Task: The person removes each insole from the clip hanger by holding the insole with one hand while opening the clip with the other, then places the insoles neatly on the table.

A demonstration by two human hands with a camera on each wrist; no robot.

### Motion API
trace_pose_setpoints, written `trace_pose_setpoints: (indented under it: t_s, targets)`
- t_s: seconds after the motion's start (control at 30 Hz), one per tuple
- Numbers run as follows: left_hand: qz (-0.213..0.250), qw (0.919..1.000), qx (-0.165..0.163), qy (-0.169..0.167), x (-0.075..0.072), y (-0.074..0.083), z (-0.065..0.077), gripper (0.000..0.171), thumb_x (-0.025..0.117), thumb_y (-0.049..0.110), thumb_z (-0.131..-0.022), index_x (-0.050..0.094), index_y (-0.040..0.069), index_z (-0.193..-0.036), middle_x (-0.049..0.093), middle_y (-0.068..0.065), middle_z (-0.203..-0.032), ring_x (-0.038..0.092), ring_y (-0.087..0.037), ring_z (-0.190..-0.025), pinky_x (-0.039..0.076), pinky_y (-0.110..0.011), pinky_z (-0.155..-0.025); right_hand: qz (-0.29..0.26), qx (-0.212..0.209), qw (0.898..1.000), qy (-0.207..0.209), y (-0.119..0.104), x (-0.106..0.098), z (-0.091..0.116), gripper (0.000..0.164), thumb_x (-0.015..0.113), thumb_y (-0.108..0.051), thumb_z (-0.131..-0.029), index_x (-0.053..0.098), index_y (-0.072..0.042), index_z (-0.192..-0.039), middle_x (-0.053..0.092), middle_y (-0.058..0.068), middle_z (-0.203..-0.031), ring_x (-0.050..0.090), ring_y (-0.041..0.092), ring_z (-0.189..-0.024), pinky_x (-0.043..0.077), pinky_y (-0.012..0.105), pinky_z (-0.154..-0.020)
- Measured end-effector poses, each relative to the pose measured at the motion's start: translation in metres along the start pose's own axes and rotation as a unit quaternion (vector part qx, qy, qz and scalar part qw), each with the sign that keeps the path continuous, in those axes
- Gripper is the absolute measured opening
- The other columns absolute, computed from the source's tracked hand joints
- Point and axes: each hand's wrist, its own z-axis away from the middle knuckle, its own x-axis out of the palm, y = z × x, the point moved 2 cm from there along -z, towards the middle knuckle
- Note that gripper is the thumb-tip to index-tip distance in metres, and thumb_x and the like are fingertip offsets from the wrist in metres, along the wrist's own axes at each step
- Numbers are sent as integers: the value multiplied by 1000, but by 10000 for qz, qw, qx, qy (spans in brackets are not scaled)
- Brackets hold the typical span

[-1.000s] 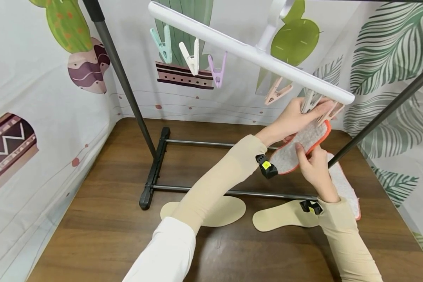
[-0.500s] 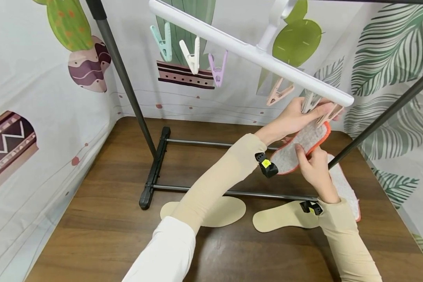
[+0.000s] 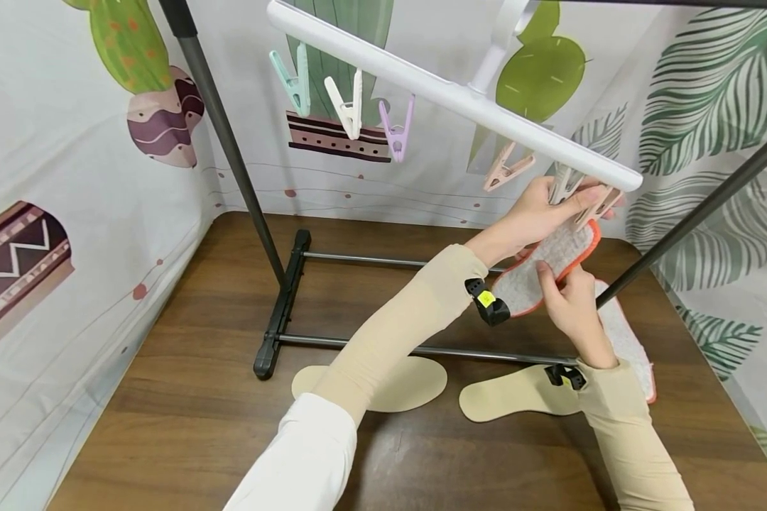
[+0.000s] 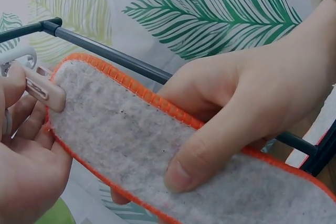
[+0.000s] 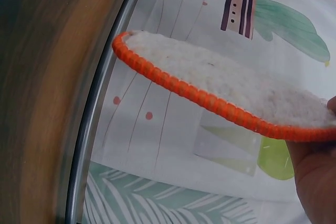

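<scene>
A grey fuzzy insole with an orange stitched edge (image 3: 569, 245) hangs tilted below the right end of the white hanger bar (image 3: 447, 92). My left hand (image 3: 533, 213) pinches a pale pink clothespin (image 4: 50, 94) at that end, and its tip overlaps the insole's upper end in the left wrist view. Lower down, my right hand (image 3: 572, 301) holds the insole by its middle, thumb on the grey face. A greyish clothespin (image 3: 564, 186) hangs beside the left fingers. In the right wrist view the insole (image 5: 210, 74) shows its pale fuzzy side and orange rim.
Mint (image 3: 294, 84), white (image 3: 348, 110), lilac (image 3: 396, 131) and peach (image 3: 506, 169) clothespins hang along the bar. Two beige insoles (image 3: 415, 383) and another orange-edged insole (image 3: 623, 337) lie on the wooden table (image 3: 185, 397). A dark rack frame (image 3: 230, 149) stands around the work.
The view has shifted very slightly. Both hands keep their hold on the clothespin and the insole, with almost no movement.
</scene>
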Motion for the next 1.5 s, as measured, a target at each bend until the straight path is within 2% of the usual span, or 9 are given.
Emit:
trace_pose_setpoints:
  t_s: [0.27,0.6,0.87,1.03,1.17,1.23,1.33,1.4,1.5]
  targets:
    - [432,9990,59,70,1,0,-1,31,53,10,-99,60,-2,-126,67,-25,-113,69,-6,-82,56,-20,-69,7,65,10000,15,3,-1,0,13,58,0,-86,58,12,-83,57,21,-63,39,-19,-64,32,12,-53]
    - [615,9979,-83,172,-1,-2,-5,31,52,9,-100,58,-3,-128,64,-24,-119,72,-18,-92,57,-22,-67,-66,168,9998,-57,6,0,3,13,58,2,-86,59,15,-86,63,27,-69,43,-24,-69,34,7,-56]
    - [806,9964,5,271,-1,-3,-5,31,52,9,-100,59,-3,-127,65,-25,-118,71,-12,-86,56,-19,-73,-257,287,9991,-190,8,0,5,13,57,3,-86,60,15,-91,66,30,-76,48,-24,-70,37,2,-57]
    - [812,9963,16,282,0,0,-5,32,51,7,-100,57,-4,-128,63,-26,-121,71,-25,-99,56,-18,-79,-394,167,9985,-344,9,-1,6,14,57,6,-85,63,13,-96,69,29,-80,53,-21,-73,40,2,-58]
    - [859,9960,103,221,0,2,-5,32,50,6,-100,56,-5,-129,62,-27,-122,71,-26,-98,56,-19,-79,-475,32,9980,-426,10,-2,8,21,57,9,-82,66,10,-101,70,28,-87,55,-21,-81,41,1,-64]
    - [837,9962,144,182,0,2,-5,32,50,7,-100,56,-4,-129,62,-26,-122,72,-23,-95,56,-19,-80,-491,12,9978,-436,10,-2,8,24,58,10,-81,67,8,-103,72,21,-89,56,-20,-83,42,1,-66]
    - [754,9968,215,136,0,3,-5,32,50,7,-100,57,-4,-128,62,-26,-122,72,-20,-92,56,-20,-82,-628,73,9973,-375,10,-3,8,25,58,9,-81,68,7,-103,74,-4,-93,57,-19,-85,42,1,-67]
    - [638,9976,232,98,1,3,-5,31,50,8,-100,57,-4,-127,63,-26,-120,72,-18,-90,56,-19,-82,-771,84,9965,-308,11,-4,8,26,57,10,-80,68,8,-103,69,-23,-96,59,-18,-86,43,2,-69]
    - [455,9987,207,67,1,2,-6,30,50,10,-100,57,-3,-127,65,-25,-118,72,-14,-88,55,-18,-82,-945,58,9954,-132,13,-6,9,26,55,13,-78,68,12,-100,62,-35,-96,59,-17,-86,42,2,-69]
